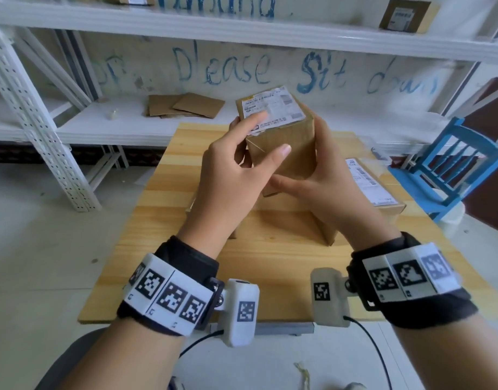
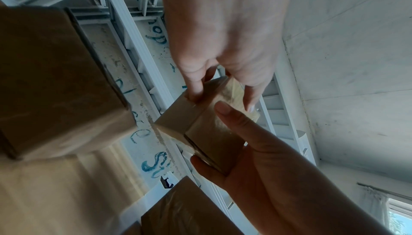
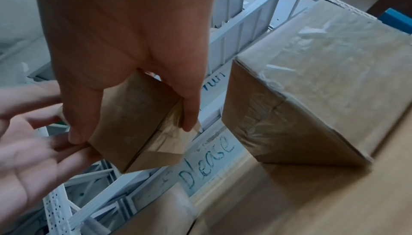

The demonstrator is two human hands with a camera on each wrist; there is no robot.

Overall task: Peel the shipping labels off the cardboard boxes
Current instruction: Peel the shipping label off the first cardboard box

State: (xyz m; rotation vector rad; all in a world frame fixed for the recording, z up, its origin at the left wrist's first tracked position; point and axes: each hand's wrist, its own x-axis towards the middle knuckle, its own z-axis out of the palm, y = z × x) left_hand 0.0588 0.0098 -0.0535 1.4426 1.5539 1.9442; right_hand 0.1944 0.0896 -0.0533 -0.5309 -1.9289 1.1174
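A small cardboard box (image 1: 287,164) is held up above the wooden table (image 1: 185,277); its white shipping label (image 1: 278,106) faces up. My left hand (image 1: 271,133) grips the box from the left, index finger lying across the label, thumb on the near face. My right hand (image 1: 297,154) grips it from the right, thumb low on the near face, fingers behind. In the left wrist view my left hand (image 2: 220,96) pinches the box (image 2: 211,133). In the right wrist view my right hand (image 3: 132,133) spans the box (image 3: 133,112).
A larger taped box (image 1: 284,223) stands on the table under my hands. A flat box with a label (image 1: 377,187) lies at the right. A blue chair (image 1: 453,164) stands beyond it. White shelving behind holds cardboard pieces (image 1: 183,105) and another labelled box (image 1: 405,16).
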